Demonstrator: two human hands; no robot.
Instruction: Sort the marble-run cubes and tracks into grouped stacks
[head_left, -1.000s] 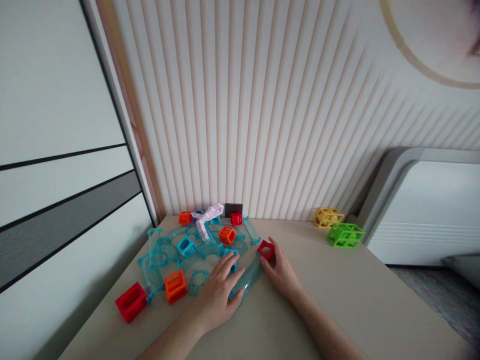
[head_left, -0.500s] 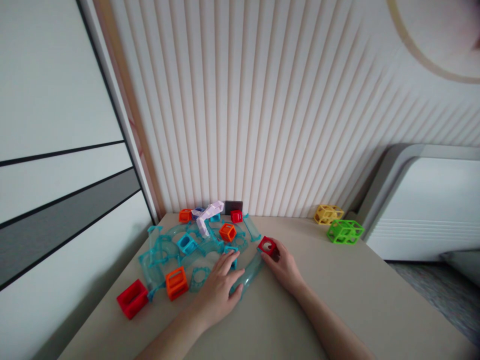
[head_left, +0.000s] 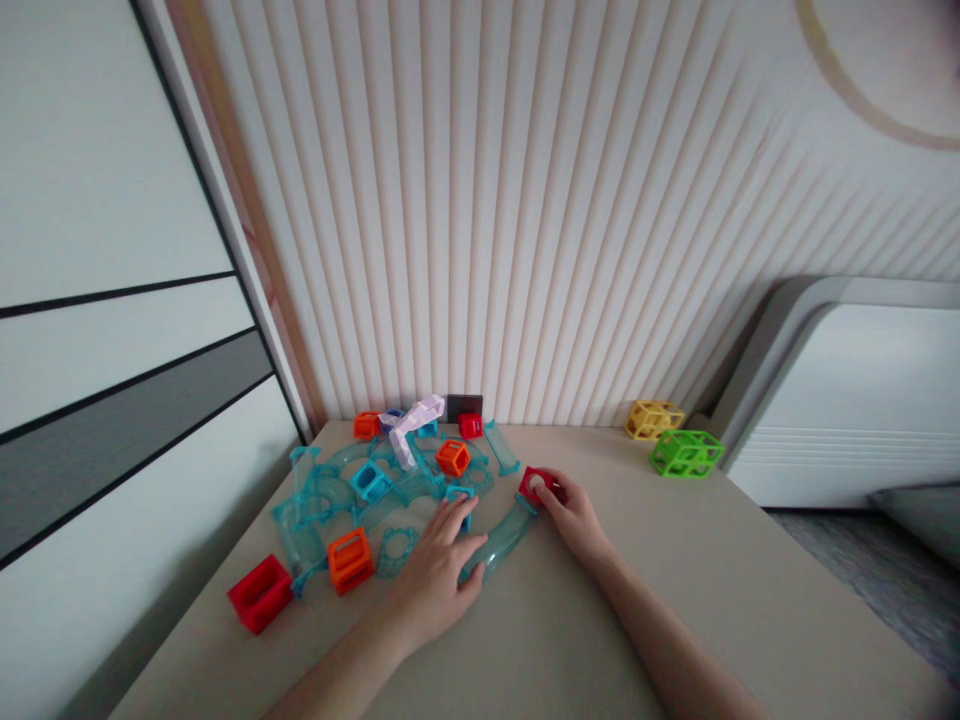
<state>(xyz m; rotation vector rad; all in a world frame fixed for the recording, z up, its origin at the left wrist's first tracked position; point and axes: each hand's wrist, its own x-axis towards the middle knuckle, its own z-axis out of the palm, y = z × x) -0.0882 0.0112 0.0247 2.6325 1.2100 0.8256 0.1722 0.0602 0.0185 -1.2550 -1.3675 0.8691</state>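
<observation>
My right hand [head_left: 574, 515] grips a small red cube block [head_left: 531, 482] with a pale round part in its face, thumb over that face. Just below the block lies the far end of a curved clear-blue track piece [head_left: 506, 540]; whether they touch I cannot tell. Spread fingers of my left hand [head_left: 442, 570] rest over a blue cube block [head_left: 460, 495] by the track's near end, partly hiding both. Beside that hand is a flat clear-blue piece with a round hole [head_left: 396, 552]. An orange cube block [head_left: 350, 562] sits further left.
Several clear-blue track pieces [head_left: 307, 535] are heaped at left, with a lilac faceted piece [head_left: 405, 445] on top. A red block [head_left: 261, 594] lies near the table's left edge. Yellow [head_left: 654, 420] and green [head_left: 686, 454] lattice blocks stand back right, before the ribbed wall [head_left: 480, 250].
My right thumb has shifted up onto the red block's face, and the block now sits slightly beyond the track's end. The left hand stays almost still. The view has shifted slightly.
</observation>
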